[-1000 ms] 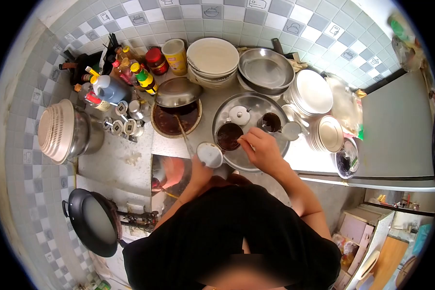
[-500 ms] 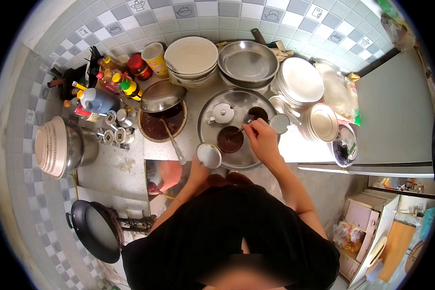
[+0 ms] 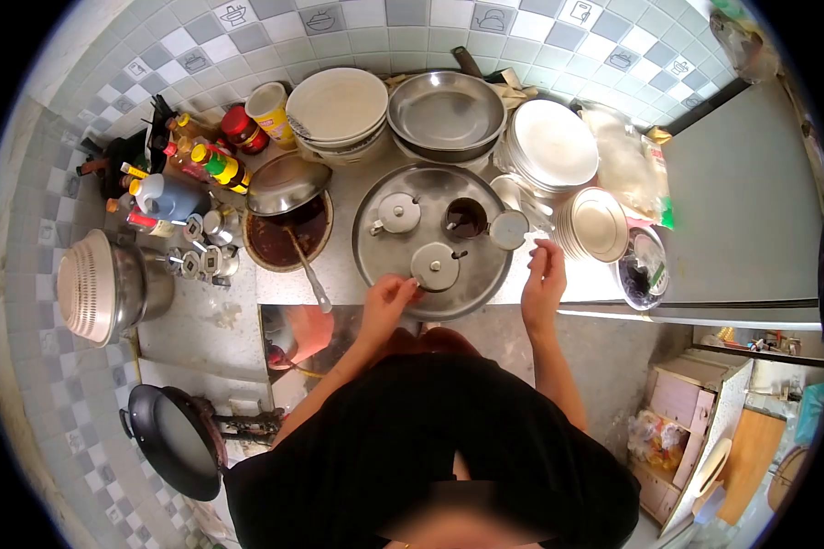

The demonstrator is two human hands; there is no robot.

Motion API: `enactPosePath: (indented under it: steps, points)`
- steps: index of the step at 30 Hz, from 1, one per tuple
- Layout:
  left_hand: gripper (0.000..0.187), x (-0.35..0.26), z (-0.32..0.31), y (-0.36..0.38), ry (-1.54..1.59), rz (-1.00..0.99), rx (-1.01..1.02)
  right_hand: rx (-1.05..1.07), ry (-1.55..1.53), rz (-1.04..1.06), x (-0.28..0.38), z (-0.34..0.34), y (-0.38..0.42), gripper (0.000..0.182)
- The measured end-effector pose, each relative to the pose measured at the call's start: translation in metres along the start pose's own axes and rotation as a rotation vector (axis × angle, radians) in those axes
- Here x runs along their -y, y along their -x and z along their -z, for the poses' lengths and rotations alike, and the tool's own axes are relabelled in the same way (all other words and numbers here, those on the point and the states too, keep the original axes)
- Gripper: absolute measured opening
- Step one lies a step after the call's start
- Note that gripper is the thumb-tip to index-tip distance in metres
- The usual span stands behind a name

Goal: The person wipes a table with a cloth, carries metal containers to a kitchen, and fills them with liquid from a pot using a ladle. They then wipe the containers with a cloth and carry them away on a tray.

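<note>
Three metal seasoning jars stand on a round steel tray (image 3: 375, 274). The front jar (image 3: 435, 267) has its lid down, with a spoon handle poking out at the side. My left hand (image 3: 392, 297) is closed at this jar's lower left edge, its fingertips pinched there; the exact grip is partly hidden. The right-hand jar (image 3: 466, 219) holds a dark content, and its lid (image 3: 508, 230) is tipped open to the right. The back left jar (image 3: 399, 212) is covered. My right hand (image 3: 544, 279) hovers right of the tray, fingers loosely bent and holding nothing I can see.
Left of the tray sits a bowl of dark sauce (image 3: 279, 249) with a ladle (image 3: 311, 274) and a metal lid (image 3: 288, 188). Behind are stacked bowls (image 3: 337, 105), a steel pan (image 3: 447, 110) and white plates (image 3: 554, 142). Several sauce bottles (image 3: 220, 167) stand at left; a wok (image 3: 178, 444) lies lower left.
The front jar's lid has swung from open to down over the jar. My right hand has let go of the spoon in it and moved right, off the tray.
</note>
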State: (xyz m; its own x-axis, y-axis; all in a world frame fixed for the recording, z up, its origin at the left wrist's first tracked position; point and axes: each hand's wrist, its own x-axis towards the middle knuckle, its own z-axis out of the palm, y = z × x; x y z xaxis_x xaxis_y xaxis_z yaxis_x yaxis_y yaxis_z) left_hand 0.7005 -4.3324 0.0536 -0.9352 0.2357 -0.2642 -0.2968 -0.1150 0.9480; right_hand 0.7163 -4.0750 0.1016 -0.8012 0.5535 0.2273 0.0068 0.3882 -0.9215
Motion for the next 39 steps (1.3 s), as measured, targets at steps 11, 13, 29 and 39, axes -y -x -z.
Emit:
enactPosePath:
  steps: [11, 13, 29, 39]
  points:
    - [0.027, 0.042, -0.003, -0.025, -0.068, -0.011, -0.11, 0.359, 0.321, 0.213, -0.067, -0.007, -0.036, 0.046]
    - [0.028, 0.049, -0.002, -0.028, -0.07, -0.019, -0.121, 0.394, 0.393, 0.27, -0.068, -0.014, -0.045, 0.046]
    - [0.026, 0.059, -0.028, -0.062, 0.102, -0.068, -0.092, 0.502, 0.034, -0.053, -0.087, -0.049, -0.012, 0.028]
    - [0.034, 0.07, -0.023, -0.019, -0.115, 0.028, 0.074, 0.482, -0.26, -0.372, -0.066, -0.053, 0.069, 0.02]
